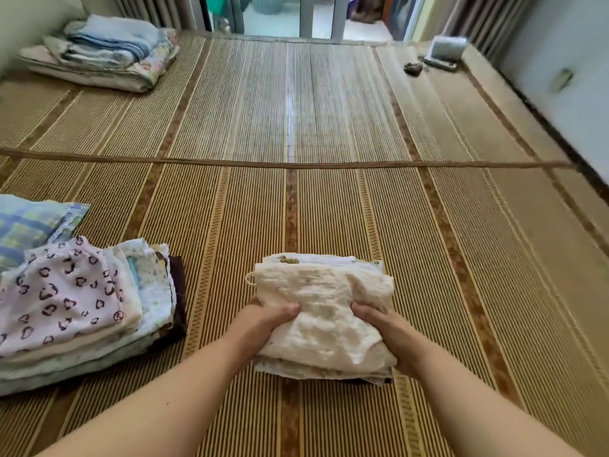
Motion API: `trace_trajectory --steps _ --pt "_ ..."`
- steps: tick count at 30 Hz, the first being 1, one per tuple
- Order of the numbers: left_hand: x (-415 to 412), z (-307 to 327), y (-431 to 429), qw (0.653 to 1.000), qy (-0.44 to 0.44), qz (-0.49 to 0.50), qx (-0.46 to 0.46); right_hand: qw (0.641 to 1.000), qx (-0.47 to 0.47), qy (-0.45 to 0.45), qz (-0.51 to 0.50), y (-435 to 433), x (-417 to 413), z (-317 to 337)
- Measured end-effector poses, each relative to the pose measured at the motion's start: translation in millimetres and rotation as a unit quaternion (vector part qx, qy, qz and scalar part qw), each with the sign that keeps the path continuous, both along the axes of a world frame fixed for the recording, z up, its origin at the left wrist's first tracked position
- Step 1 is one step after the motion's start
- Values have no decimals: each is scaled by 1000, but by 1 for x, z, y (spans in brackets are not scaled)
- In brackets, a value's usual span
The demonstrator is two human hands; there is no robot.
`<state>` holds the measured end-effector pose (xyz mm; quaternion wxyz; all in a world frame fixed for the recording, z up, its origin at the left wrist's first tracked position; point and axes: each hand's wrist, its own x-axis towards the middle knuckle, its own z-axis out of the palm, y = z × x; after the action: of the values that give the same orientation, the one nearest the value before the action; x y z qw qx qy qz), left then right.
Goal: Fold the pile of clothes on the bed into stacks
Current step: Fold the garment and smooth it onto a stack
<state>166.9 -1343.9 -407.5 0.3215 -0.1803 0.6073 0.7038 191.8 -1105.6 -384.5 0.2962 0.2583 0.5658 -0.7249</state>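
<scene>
A small stack of folded clothes [324, 291] lies on the woven bed mat [329, 199] right in front of me, topped by a crinkled cream cloth. My left hand [263, 319] grips the stack's near left side, thumb on top. My right hand [384, 328] grips its near right side the same way. To the left sits a taller stack of folded clothes [75, 311] with a pink heart-print garment on top.
A blue checked pillow [29, 225] lies behind the left stack. Folded blankets [102, 54] are piled at the far left corner. A small box-like object [445, 51] sits at the far right by the wall. A glass door stands beyond the bed's far edge.
</scene>
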Motion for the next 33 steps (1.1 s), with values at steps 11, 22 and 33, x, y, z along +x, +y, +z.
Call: trace_trajectory --steps 11,22,33 --pt "41 100 232 992 -14 -68 105 991 95 40 -88 224 65 140" --pt "107 48 517 993 -46 -39 98 981 120 -2 -152 500 125 84" --pt "117 4 643 908 73 -154 -384 761 643 80 27 568 109 0"
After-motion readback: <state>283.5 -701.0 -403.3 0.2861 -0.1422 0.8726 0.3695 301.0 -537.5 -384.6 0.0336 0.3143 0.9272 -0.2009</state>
